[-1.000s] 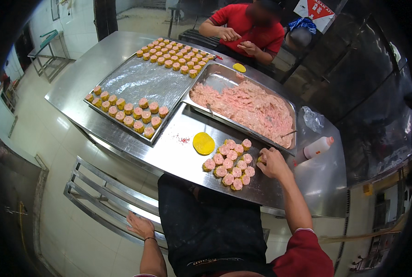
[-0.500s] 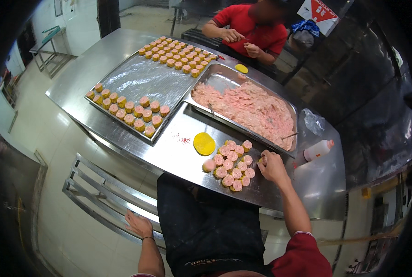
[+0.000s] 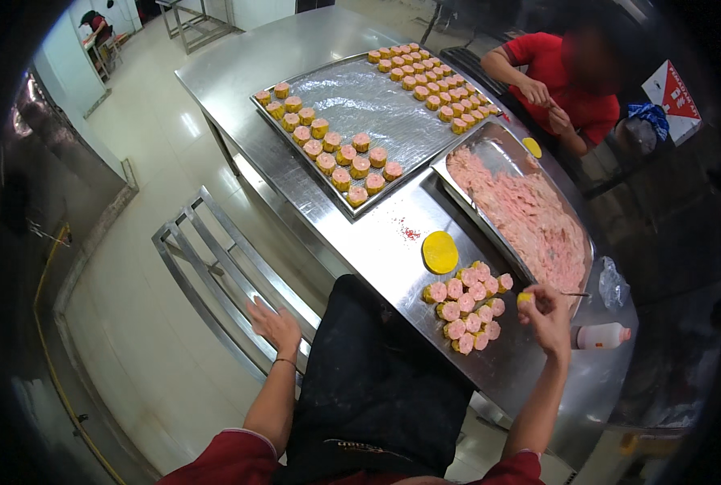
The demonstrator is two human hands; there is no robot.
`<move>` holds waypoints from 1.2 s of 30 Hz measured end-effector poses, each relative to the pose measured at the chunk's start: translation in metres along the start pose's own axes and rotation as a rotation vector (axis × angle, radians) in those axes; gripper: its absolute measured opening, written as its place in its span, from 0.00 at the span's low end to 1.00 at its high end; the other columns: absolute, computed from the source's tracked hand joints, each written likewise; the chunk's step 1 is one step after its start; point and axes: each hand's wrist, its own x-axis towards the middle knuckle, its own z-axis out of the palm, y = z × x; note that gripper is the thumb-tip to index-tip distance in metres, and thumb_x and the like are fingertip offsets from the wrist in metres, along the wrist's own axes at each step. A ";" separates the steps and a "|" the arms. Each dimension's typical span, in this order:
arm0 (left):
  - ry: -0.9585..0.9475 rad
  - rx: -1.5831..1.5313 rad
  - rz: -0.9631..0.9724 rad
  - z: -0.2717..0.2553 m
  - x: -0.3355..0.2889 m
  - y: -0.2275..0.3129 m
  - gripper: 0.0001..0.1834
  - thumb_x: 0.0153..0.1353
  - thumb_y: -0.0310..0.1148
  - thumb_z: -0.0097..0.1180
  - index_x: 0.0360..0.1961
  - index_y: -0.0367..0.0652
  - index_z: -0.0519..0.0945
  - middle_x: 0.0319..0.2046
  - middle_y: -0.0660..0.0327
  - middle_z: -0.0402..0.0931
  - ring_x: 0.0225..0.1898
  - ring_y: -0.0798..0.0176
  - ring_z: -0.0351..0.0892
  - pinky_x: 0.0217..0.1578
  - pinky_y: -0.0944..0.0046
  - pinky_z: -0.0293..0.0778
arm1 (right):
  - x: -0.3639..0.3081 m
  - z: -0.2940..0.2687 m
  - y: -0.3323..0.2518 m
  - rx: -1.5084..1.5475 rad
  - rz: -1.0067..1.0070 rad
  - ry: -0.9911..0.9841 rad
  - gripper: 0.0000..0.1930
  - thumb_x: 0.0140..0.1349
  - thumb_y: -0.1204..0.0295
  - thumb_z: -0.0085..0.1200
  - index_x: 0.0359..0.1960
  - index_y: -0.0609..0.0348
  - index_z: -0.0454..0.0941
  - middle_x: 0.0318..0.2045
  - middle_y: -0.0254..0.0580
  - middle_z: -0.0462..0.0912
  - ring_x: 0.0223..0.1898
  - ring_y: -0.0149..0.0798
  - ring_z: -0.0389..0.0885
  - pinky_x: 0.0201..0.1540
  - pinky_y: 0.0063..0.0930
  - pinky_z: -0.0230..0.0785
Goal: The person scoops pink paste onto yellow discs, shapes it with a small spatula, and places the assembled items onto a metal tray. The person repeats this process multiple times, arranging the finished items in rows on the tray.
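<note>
The right hand (image 3: 545,311) pinched one small yellow-wrapped dumpling (image 3: 525,298) between thumb and fingertips, gripping it by its side, probably because the soft filling would have smeared under a firmer or fuller grasp. That piece sat at the right edge of a close cluster of dumplings (image 3: 468,307); whether its base touched the table could not be told. The left hand (image 3: 276,327) held nothing visible, its fingers spread above the slatted metal bench (image 3: 223,283), perhaps touching a rail, though contact was unclear. The cluster's pieces stood upright, pink tops facing up, and seemed packed together so that they propped one another and took little room near the person. Just beyond them lay yellow round wrappers (image 3: 440,252), within easy reach, with red bits (image 3: 409,233) scattered beside them. The deep metal pan (image 3: 490,230) of pink filling (image 3: 522,210) stood alongside, likely placed centrally so both workers could dip into it; a utensil handle (image 3: 575,294) jutted over its near end. A white bottle (image 3: 603,336) lay to the right. Farther off, a shallow tray (image 3: 352,97) bore dumplings at two ends, spaced in rows, probably to keep them from sticking, while a co-worker in red (image 3: 530,52) sat opposite.
</note>
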 end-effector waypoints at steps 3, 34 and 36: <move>-0.008 0.113 0.011 0.011 -0.001 0.018 0.41 0.72 0.42 0.56 0.80 0.36 0.56 0.83 0.46 0.44 0.80 0.40 0.49 0.77 0.37 0.44 | 0.036 0.030 -0.051 0.064 -0.120 -0.130 0.09 0.66 0.78 0.64 0.46 0.65 0.82 0.35 0.34 0.83 0.33 0.24 0.79 0.34 0.21 0.73; -0.110 0.192 -0.128 -0.002 0.011 0.044 0.40 0.73 0.48 0.52 0.79 0.39 0.61 0.86 0.53 0.33 0.69 0.35 0.66 0.68 0.44 0.71 | 0.344 0.326 -0.188 -0.791 -0.795 -0.534 0.12 0.58 0.73 0.61 0.44 0.62 0.86 0.38 0.57 0.89 0.42 0.59 0.88 0.49 0.45 0.80; -0.147 0.186 -0.165 -0.003 0.010 0.045 0.39 0.73 0.48 0.53 0.79 0.38 0.62 0.86 0.53 0.33 0.70 0.35 0.66 0.68 0.44 0.71 | 0.345 0.323 -0.189 -0.826 -0.781 -0.543 0.15 0.59 0.71 0.63 0.47 0.59 0.87 0.41 0.56 0.90 0.43 0.58 0.89 0.50 0.43 0.81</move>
